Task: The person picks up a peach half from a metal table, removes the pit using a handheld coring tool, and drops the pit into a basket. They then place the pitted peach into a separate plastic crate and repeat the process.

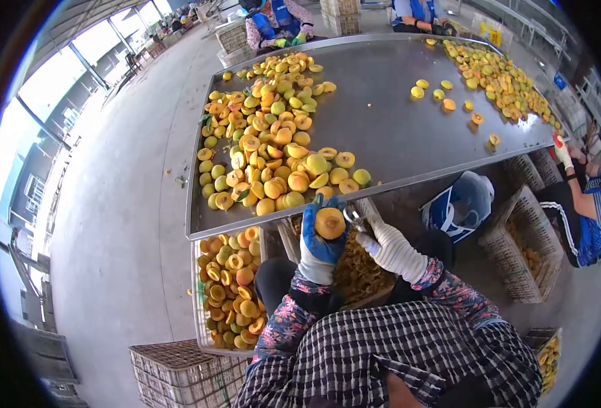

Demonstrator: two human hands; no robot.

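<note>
My left hand, in a blue-coated glove, is closed around a yellow peach half, cut face turned up toward me, brownish at its centre. My right hand, in a white striped glove, grips a small metal pitting spoon. The spoon's rounded shiny head is close beside the peach half, to its right. Both hands are over my lap, just before the near edge of the metal table. A large heap of halved peaches covers the table's left side. Below my hands sits a crate of brownish scraps.
A crate full of peach halves stands at my left, with stacked crates nearer. Right of my knees are a blue-and-white bucket and another crate. Co-workers sit around the table; more peaches lie far right.
</note>
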